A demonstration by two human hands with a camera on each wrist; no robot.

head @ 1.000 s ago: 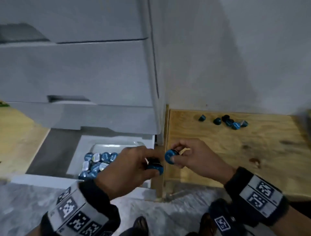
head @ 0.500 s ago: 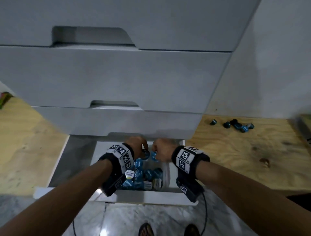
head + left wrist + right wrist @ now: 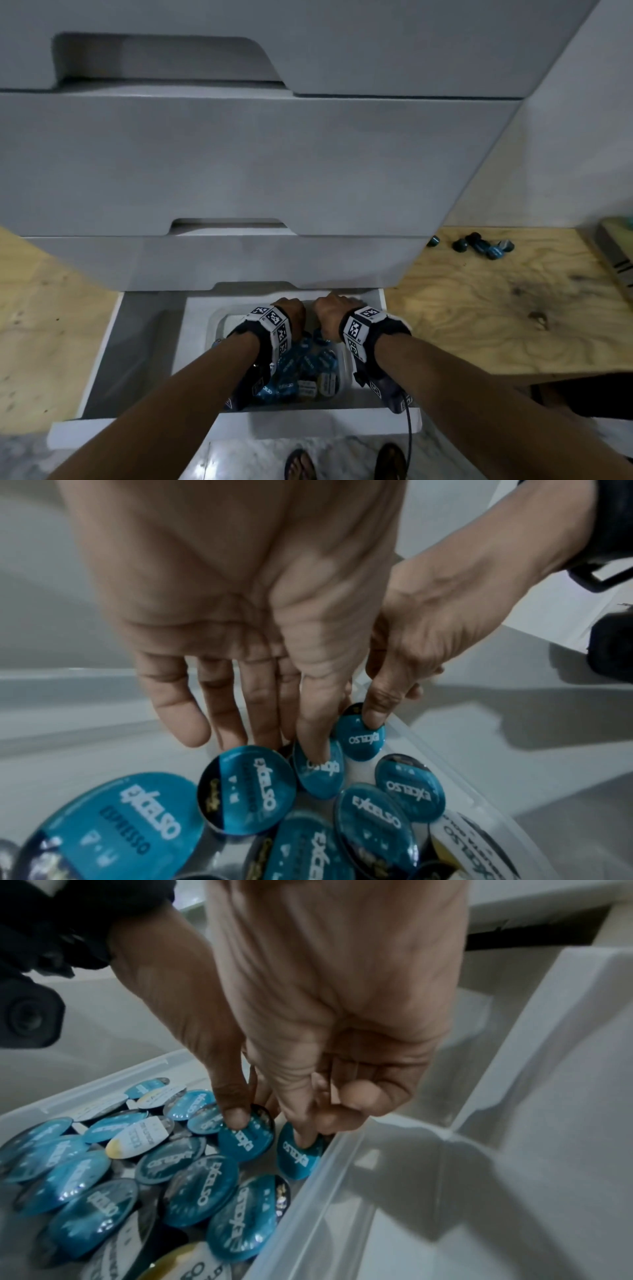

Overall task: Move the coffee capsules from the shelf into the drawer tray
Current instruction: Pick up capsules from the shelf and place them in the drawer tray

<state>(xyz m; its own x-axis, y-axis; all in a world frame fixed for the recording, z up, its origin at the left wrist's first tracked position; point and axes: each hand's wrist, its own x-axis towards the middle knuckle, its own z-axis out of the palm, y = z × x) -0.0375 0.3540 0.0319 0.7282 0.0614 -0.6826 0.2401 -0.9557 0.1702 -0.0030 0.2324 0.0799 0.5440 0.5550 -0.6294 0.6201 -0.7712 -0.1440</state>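
Several blue-lidded coffee capsules [image 3: 481, 245] lie at the back of the plywood shelf [image 3: 496, 315], right of the cabinet. A clear plastic tray [image 3: 216, 320] in the open bottom drawer [image 3: 147, 346] holds a pile of capsules [image 3: 308, 366]. Both hands reach into its far end. My left hand [image 3: 291, 313] pinches a blue capsule [image 3: 318, 769] with the thumb on its lid, down among the pile. My right hand [image 3: 330, 310] pinches another blue capsule [image 3: 298, 1152] right by the tray's wall [image 3: 329, 1188]. The two held capsules are side by side.
Grey closed drawer fronts [image 3: 239, 164] rise straight above the hands. The drawer's left part [image 3: 137, 359] is bare grey. More plywood [image 3: 41, 325] lies to the left. A dark object [image 3: 616, 253] sits at the shelf's right edge. Feet in sandals [image 3: 301, 464] stand below.
A second ago both hands held capsules at the shelf's left edge. They moved left into the drawer and now sit lower, with the capsules down at the pile.
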